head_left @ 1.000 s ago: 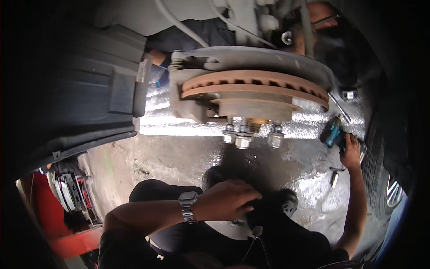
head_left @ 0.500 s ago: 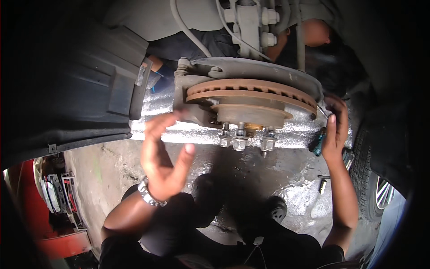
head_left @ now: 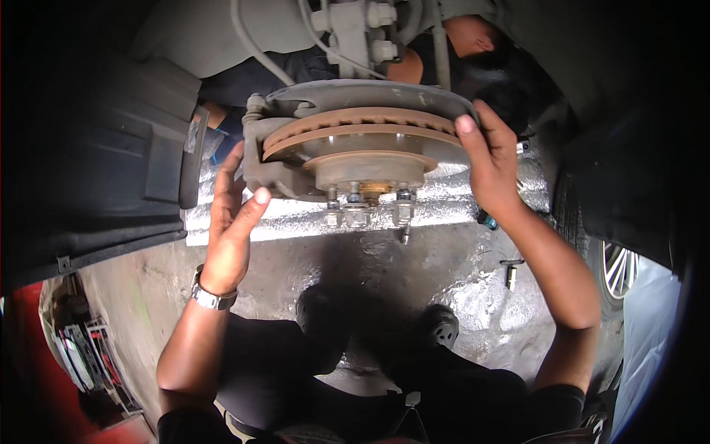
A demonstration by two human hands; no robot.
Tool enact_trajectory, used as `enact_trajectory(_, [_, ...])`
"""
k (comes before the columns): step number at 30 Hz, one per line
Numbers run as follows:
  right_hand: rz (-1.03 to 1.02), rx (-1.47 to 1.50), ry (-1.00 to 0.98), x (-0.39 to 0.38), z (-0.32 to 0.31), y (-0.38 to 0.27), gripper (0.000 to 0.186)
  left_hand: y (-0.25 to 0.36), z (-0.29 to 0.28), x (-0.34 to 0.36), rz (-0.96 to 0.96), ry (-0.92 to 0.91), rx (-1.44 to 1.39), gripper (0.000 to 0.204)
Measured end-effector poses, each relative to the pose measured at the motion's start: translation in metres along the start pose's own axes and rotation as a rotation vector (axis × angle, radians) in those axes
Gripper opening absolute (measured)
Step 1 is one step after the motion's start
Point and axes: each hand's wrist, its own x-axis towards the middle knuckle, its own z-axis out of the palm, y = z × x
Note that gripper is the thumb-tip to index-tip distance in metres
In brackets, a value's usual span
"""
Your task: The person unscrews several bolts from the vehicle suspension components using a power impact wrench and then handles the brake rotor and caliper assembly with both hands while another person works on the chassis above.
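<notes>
A rusty brake disc (head_left: 362, 137) is mounted in the middle of the wheel well, with several studs carrying lug nuts (head_left: 358, 214) below its hub. The grey brake caliper (head_left: 277, 174) sits around the disc's left side. My left hand (head_left: 229, 233) is beside the caliper, fingers stretched up along its outer side and thumb apart near its lower edge; I cannot tell whether it touches. At the disc's right rim, my right hand (head_left: 494, 166) grips it, thumb in front and fingers partly hidden behind. A curved dust shield (head_left: 370, 92) lies behind the disc.
Another person (head_left: 466, 37) is beyond the suspension strut (head_left: 351, 37). A dark liner panel (head_left: 148, 159) borders the left side. Silver foil sheeting (head_left: 288, 226) covers the floor under the disc. A small tool (head_left: 511, 275) and a tyre (head_left: 603, 277) are at the right.
The view has shifted, so the disc appears further left. My left hand has moved up beside the caliper. My right hand has closed on the disc's rim.
</notes>
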Motion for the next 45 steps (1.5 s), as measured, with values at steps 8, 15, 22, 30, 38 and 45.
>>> enact_trajectory(8, [-0.072, -0.093, 0.042, -0.002, 0.0, 0.002, 0.035, -0.003, 0.001, 0.022, 0.01, 0.025, -0.091, 0.075])
enact_trajectory(15, [-0.318, -0.224, 0.052, 0.007, -0.003, 0.015, 0.041, -0.031, -0.003, 0.034, -0.195, 0.145, -0.438, 0.065])
enact_trajectory(22, [-0.387, -0.217, 0.07, 0.009, -0.004, 0.029, 0.05, -0.035, 0.015, 0.036, -0.244, 0.296, -0.489, 0.064])
enact_trajectory(30, [-0.37, -0.226, 0.018, 0.008, -0.005, 0.03, 0.055, -0.033, 0.013, 0.033, -0.268, 0.29, -0.555, 0.061])
enact_trajectory(38, [-0.426, -0.232, 0.026, 0.008, -0.005, 0.026, 0.052, -0.025, 0.006, 0.026, -0.277, 0.179, -0.622, 0.058])
enact_trajectory(45, [-0.47, -0.219, 0.067, 0.009, -0.004, 0.032, 0.061, -0.029, 0.0, 0.023, -0.318, 0.27, -0.533, 0.055])
